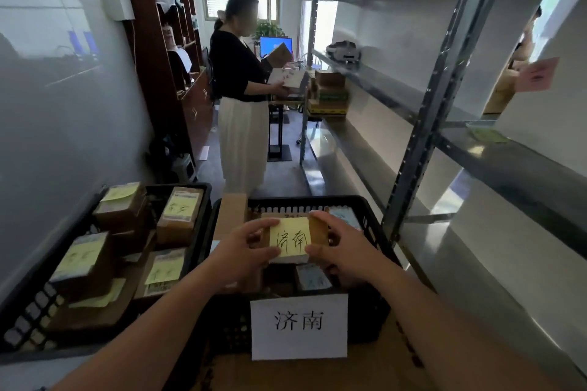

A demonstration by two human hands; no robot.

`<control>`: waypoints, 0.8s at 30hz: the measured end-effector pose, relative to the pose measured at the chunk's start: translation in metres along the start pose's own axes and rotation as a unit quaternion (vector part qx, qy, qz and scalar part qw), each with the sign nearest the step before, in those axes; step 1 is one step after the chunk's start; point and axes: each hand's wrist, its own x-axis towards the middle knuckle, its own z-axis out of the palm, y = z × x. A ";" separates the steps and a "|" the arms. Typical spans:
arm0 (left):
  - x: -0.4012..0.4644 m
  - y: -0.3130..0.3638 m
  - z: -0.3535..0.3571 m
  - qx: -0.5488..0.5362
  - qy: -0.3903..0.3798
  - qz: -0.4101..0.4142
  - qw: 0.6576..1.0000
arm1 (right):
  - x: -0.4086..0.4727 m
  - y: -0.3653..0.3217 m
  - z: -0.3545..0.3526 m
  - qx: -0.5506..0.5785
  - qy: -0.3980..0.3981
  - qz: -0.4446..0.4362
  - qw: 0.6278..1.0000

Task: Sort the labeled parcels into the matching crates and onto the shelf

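A small cardboard parcel (318,233) with a yellow handwritten sticky note on top hangs over a black crate (374,301). My left hand (243,249) grips its left end and my right hand (341,247) grips its right end. A white paper label (299,325) on the crate's front carries the same two characters as the note. Other parcels lie inside the crate under my hands. A second black crate (23,320) at the left holds several brown parcels with yellow notes.
A grey metal shelf rack (422,140) runs along the right, with stacked boxes (330,94) at its far end and a pink note (536,74) higher up. A person in a black top (238,73) stands ahead holding parcels. A brown bookcase (171,41) lines the left wall.
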 end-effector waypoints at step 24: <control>0.204 -0.089 0.003 0.203 0.103 -0.151 0.962 | 0.230 0.099 0.010 -0.181 -0.075 0.017 0.980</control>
